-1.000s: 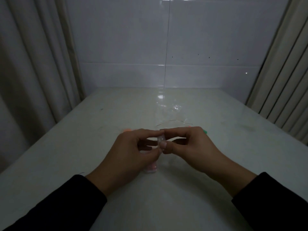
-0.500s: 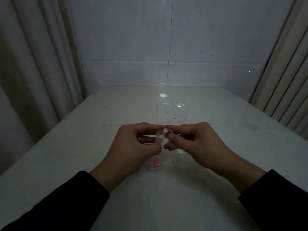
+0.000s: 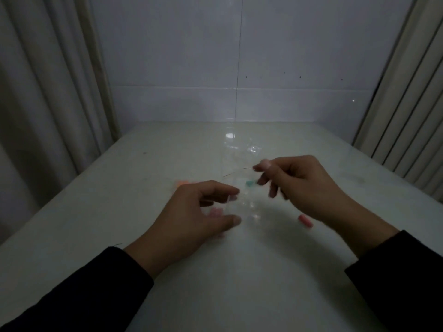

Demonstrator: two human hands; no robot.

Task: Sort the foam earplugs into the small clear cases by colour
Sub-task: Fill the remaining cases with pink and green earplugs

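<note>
The right hand pinches a pink earplug: light, squashy foam, best held mid-body. The left hand grips a slippery clear case.

I see a dim, grainy scene: glare streaks the table, both hands blur softly, curtains bow at the edges.

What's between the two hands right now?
In the head view, between the left hand and right hand: a green earplug on the table, plus faint clear plastic.
</note>
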